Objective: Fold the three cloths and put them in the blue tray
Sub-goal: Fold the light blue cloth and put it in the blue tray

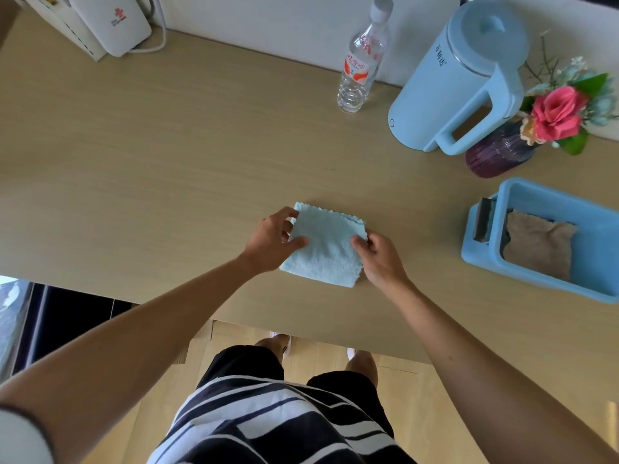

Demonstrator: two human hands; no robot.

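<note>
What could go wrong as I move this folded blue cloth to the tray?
The left hand and right hand pinch the light blue cloth only at its sides, so the fold may open when lifted. The tan cloth in the blue tray lies rumpled; a cloth on top could sit crooked. The vase beside the tray might get knocked.

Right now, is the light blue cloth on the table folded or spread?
Folded. The light blue cloth lies as a thick square, layers stacked along its near edge; the left hand and right hand pinch its sides.
</note>
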